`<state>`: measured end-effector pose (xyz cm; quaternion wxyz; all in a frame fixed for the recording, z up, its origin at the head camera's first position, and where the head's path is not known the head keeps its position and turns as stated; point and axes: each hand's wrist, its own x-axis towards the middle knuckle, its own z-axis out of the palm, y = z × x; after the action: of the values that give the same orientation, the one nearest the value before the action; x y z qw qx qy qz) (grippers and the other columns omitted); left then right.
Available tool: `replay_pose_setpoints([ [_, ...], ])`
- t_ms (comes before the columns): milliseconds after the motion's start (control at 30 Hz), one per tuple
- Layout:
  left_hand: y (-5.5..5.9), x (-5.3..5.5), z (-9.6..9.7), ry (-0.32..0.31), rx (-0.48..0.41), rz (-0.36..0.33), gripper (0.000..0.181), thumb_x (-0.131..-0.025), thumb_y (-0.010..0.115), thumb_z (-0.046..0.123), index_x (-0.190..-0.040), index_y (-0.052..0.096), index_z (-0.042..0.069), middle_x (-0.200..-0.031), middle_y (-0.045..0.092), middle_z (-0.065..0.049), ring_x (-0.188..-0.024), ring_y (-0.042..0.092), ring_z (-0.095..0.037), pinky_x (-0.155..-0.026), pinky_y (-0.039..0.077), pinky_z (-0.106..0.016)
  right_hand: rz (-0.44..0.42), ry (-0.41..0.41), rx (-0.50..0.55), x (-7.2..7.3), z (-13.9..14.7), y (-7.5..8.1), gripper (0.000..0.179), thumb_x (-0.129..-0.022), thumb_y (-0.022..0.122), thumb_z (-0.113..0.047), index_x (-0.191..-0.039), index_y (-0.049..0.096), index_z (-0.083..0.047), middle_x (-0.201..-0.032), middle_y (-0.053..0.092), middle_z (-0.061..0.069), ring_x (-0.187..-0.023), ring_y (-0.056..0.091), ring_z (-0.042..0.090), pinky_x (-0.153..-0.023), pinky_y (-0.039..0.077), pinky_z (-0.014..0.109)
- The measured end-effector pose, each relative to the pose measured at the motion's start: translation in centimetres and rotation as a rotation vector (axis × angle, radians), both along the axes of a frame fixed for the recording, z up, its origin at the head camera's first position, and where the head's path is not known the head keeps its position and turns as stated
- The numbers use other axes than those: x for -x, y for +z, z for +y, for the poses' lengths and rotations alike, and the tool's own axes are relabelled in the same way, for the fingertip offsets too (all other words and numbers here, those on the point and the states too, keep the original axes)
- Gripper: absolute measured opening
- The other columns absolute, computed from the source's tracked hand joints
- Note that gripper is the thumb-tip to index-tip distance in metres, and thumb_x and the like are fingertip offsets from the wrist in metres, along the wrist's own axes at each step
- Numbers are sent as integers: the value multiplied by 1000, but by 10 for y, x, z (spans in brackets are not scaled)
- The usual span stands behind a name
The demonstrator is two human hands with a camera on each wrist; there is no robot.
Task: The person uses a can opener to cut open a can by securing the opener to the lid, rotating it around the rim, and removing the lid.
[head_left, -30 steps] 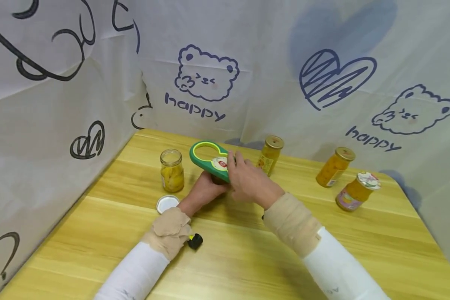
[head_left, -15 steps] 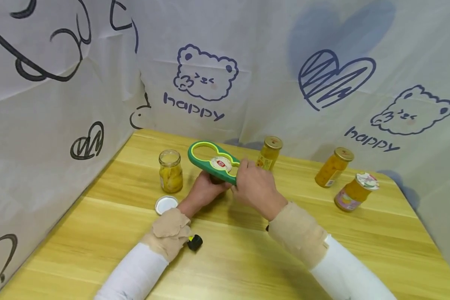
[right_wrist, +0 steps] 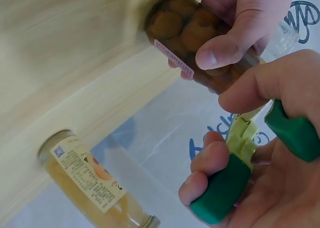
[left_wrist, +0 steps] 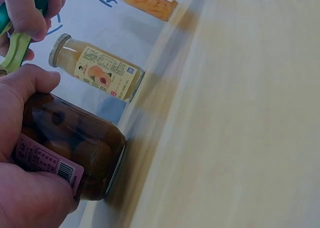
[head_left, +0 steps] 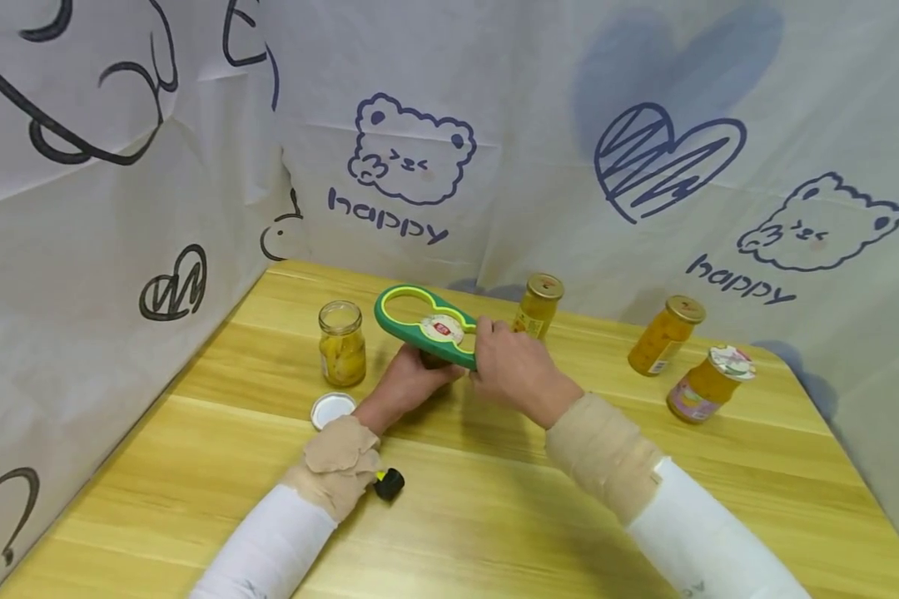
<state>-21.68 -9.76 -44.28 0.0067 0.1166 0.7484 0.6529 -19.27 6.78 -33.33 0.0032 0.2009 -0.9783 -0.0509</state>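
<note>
My left hand (head_left: pixel 404 387) grips a glass jar of dark round fruit (left_wrist: pixel 75 143) with a pink label, its base on the wooden table. Over the jar's top lies a green and yellow jar opener (head_left: pixel 442 327), seen tilted in the head view. My right hand (head_left: pixel 517 366) holds the opener by its right end. In the right wrist view the fingers (right_wrist: pixel 210 158) curl round its green handles (right_wrist: pixel 220 193). The jar's lid is hidden beneath the opener. Left of my hands stands an opened jar of yellow fruit (head_left: pixel 343 353), with a white lid (head_left: pixel 333 409) near it.
Behind my right hand stands a closed jar with a peach label (head_left: pixel 536 312). Farther right are two orange-filled jars, one gold-lidded (head_left: pixel 667 337) and one with a patterned lid (head_left: pixel 712 385). A small black and yellow object (head_left: pixel 389 483) lies by my left wrist.
My right hand has slid right along the opener and its fingers have closed round that end, uncovering the round label. The left hand stays at the jar.
</note>
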Motion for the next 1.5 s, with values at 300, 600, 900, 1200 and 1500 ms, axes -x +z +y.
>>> replay_pose_setpoints([
  [300, -1, 0, -3, -30, -2, 16, 63, -91, 77, 9, -146, 48, 3, -146, 57, -18, -127, 55, -25, -111, 45, -39, -54, 48, -10, 10, 5, -1, 43, -95, 65, -30, -121, 47, -1, -105, 63, 16, -80, 62, 27, -72, 61, 43],
  [600, -1, -1, -9, -63, -15, -54, 56, -89, 77, 12, -141, 55, 7, -136, 61, -15, -107, 55, -20, -98, 46, -32, -34, 181, 24, 26, 18, -2, 36, -93, 66, -23, -118, 47, -6, -100, 63, 12, -72, 60, 23, -64, 57, 38],
  [900, 0, 0, -10, -64, 0, -104, 56, -88, 79, 12, -140, 57, 9, -132, 62, -12, -105, 54, -19, -97, 46, -30, -62, 253, 29, 40, 25, 2, 43, -92, 69, -24, -126, 47, -9, -105, 64, 10, -75, 61, 24, -69, 56, 39],
  [1200, 2, -2, -11, -77, 0, -100, 51, -88, 78, 12, -135, 60, 10, -125, 64, -11, -108, 56, -18, -102, 46, -32, -56, 318, 36, 49, 28, 3, 41, -90, 64, -14, -127, 47, -9, -105, 63, 8, -76, 60, 23, -70, 56, 39],
  [1500, 2, -2, -15, -137, -22, -76, 41, -89, 77, 13, -127, 63, 9, -111, 65, -7, -99, 56, -17, -96, 47, -30, 11, 403, 62, 59, 29, 1, 40, -83, 66, -7, -120, 50, -9, -101, 63, 6, -81, 63, 26, -78, 57, 44],
])
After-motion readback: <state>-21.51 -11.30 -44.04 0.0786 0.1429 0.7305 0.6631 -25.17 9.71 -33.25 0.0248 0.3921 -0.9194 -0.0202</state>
